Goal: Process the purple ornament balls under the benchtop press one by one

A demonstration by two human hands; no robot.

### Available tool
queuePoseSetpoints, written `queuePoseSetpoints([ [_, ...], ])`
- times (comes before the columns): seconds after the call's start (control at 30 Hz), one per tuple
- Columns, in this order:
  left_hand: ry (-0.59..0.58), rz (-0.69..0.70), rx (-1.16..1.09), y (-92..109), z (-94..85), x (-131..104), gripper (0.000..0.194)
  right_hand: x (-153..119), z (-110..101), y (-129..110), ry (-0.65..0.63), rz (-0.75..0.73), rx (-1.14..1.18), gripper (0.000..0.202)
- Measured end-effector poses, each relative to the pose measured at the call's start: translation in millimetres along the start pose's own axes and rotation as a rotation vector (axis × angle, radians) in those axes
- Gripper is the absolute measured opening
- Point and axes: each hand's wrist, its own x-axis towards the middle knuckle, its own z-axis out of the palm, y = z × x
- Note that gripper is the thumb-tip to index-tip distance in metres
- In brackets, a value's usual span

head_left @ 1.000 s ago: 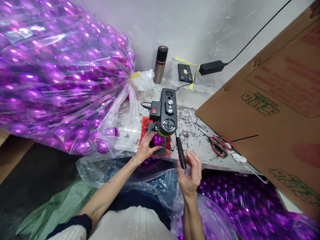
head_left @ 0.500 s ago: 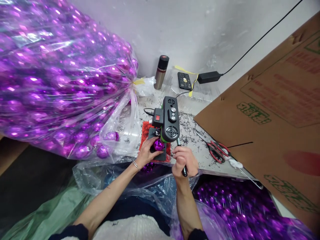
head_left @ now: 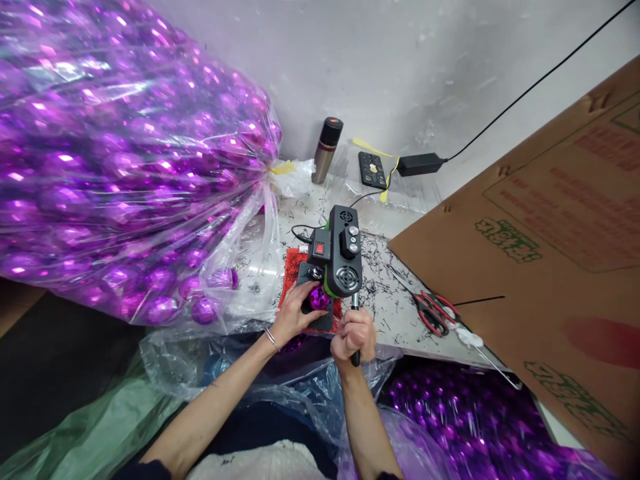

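Observation:
A black machine (head_left: 345,250) with round vents and a red switch stands on a red mat (head_left: 291,267) on the table. My left hand (head_left: 295,312) has its thumb and fingers around a shiny purple ball (head_left: 319,298) at the machine's front, over a dark base plate (head_left: 324,321). My right hand (head_left: 355,337) is wrapped round the black grip of the machine's metal lever (head_left: 355,301). Where the ball meets the machine is partly hidden.
A large clear bag of purple balls (head_left: 125,167) fills the left. Behind are a bottle (head_left: 327,150), a phone (head_left: 371,169) and a power adapter (head_left: 420,164). Red-handled scissors (head_left: 435,312) lie beside a cardboard box (head_left: 540,267); more purple balls (head_left: 465,407) are below.
My right hand and the lever have swung left, nearer my left hand. My left hand still holds the purple ball. The whole view has shifted slightly.

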Motion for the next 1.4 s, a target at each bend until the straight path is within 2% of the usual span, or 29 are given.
queuePoseSetpoints([
  [0.4,0.015,0.001,0.004,-3.1,3.2,0.9,0.066,-10.6,3.2,8.5,0.030,0.001,0.065,0.039],
  [0.7,0.000,-0.009,-0.009,-2.9,1.3,4.0,0.063,-7.6,3.3,12.8,-0.036,-0.095,0.007,0.041],
  [0.83,0.009,0.004,-0.010,-5.3,4.1,7.7,0.065,7.4,-0.7,3.6,-0.044,-0.046,0.024,0.041],
  [0.97,0.030,0.011,0.004,-3.5,4.1,7.9,0.065,38.2,-7.1,-16.1,-0.060,0.120,0.078,0.039],
  [1.03,0.071,0.057,0.025,-1.9,-0.2,-3.7,0.065,50.4,-9.8,-23.7,-0.082,0.187,0.119,0.038],
  [1.1,0.086,0.163,0.052,-2.6,-6.5,-28.1,0.069,55.0,-12.0,-27.0,-0.091,0.203,0.132,0.039],
  [1.13,0.065,0.226,0.071,-4.4,-9.6,-44.5,0.072,54.3,-12.8,-27.2,-0.094,0.194,0.129,0.039],
  [1.2,-0.076,0.332,0.122,-9.8,-13.7,-80.7,0.078,49.2,-13.8,-25.3,-0.097,0.161,0.127,0.039],
  [1.23,-0.161,0.313,0.180,-12.5,-14.7,-97.7,0.081,45.9,-13.9,-23.9,-0.097,0.144,0.131,0.039],
  [1.3,-0.315,0.154,0.340,-14.4,-16.2,-122.7,0.086,40.2,-13.5,-21.2,-0.090,0.122,0.149,0.039],
  [1.37,-0.436,0.042,0.433,-8.5,-21.4,-129.8,0.072,37.1,-12.5,-19.3,-0.081,0.131,0.159,0.040],
  [1.4,-0.466,0.056,0.432,-2.7,-27.1,-125.8,0.059,36.6,-12.0,-18.9,-0.077,0.140,0.160,0.041],
])
